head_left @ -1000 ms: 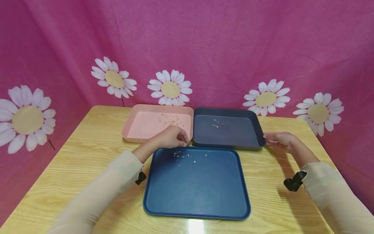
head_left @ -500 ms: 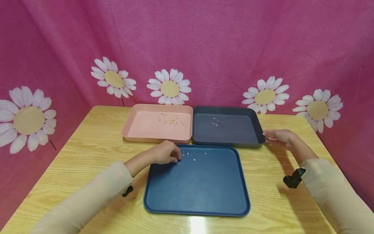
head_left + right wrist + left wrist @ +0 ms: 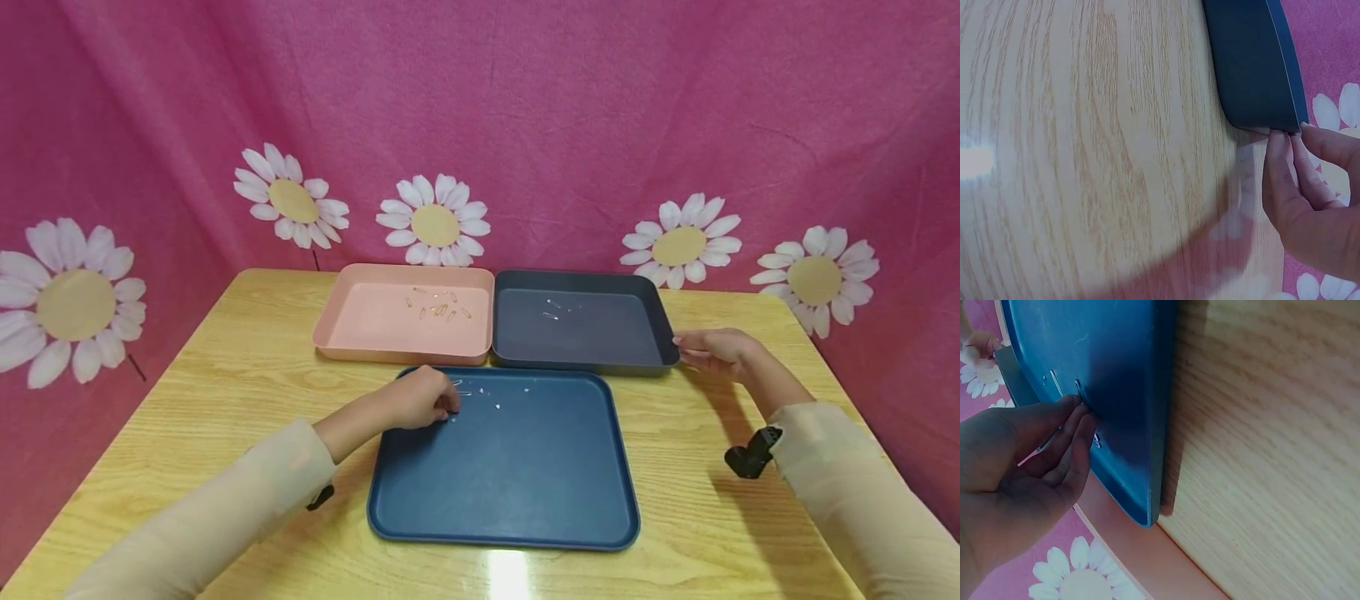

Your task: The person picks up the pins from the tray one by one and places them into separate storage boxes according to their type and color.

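Observation:
My left hand (image 3: 423, 398) is low over the far left part of the blue tray (image 3: 502, 508). Its thumb and fingertips come together on a small silver safety pin (image 3: 1079, 386), whose end shows beyond the thumb. Other silver safety pins (image 3: 457, 383) lie just past the fingers, partly covered by the hand. Small shiny pieces (image 3: 498, 407) are scattered farther right on the tray. At the right, my right hand (image 3: 718, 350) pinches the near right corner of the dark grey tray (image 3: 1254, 75), thumb at the rim and fingers against the outer wall.
Several gold safety pins (image 3: 440, 310) lie in the pink tray (image 3: 360, 325) at the back left. A few silver safety pins (image 3: 552, 316) are inside the dark grey tray beside it. All stand on a wooden table (image 3: 225, 417) before a pink flowered cloth (image 3: 555, 125).
The left hand has come from the pink tray's near right corner back and down onto the blue tray, and a small silver piece has shifted slightly at its fingertips. The right hand stays put.

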The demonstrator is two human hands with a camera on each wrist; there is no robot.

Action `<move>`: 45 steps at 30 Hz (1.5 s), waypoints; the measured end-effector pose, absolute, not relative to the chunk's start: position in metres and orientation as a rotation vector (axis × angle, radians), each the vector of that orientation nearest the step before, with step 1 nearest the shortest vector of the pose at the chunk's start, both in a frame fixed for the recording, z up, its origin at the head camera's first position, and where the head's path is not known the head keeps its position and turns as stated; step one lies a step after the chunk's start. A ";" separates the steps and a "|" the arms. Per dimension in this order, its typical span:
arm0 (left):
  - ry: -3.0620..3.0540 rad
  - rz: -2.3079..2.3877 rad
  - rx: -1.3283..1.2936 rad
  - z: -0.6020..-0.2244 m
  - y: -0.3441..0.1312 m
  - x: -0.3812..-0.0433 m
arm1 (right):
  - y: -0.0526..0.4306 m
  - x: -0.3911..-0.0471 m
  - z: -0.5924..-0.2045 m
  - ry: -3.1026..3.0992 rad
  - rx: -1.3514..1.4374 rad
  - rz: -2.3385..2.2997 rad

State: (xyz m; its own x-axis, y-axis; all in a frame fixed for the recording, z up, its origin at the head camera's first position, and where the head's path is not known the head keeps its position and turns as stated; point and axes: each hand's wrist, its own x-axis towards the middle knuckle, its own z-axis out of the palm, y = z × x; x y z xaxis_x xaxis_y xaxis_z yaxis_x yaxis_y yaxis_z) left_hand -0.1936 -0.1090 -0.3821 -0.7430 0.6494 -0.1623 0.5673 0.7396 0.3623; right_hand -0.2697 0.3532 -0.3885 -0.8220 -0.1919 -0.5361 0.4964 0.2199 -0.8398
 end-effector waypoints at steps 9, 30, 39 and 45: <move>2.684 0.447 0.950 -0.383 -0.118 -0.186 | 0.352 -0.271 -0.389 1.949 0.298 -1.658; 2.667 0.447 1.075 -0.387 -0.113 -0.202 | 0.350 -0.272 -0.388 2.035 0.256 -1.541; 2.630 0.477 0.911 -0.386 -0.113 -0.206 | 0.345 -0.271 -0.388 1.947 0.327 -1.671; 2.651 0.493 0.898 -0.387 -0.110 -0.205 | 0.348 -0.269 -0.387 1.992 0.324 -1.620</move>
State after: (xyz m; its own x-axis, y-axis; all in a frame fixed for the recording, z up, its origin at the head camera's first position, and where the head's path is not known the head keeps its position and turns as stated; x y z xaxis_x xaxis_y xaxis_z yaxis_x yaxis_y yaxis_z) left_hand -0.2051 -0.1104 -0.3865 -0.7599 0.6278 -0.1682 0.5254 0.7457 0.4097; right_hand -0.2690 0.3483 -0.3867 -0.8215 -0.1505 -0.5499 0.5076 0.2461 -0.8257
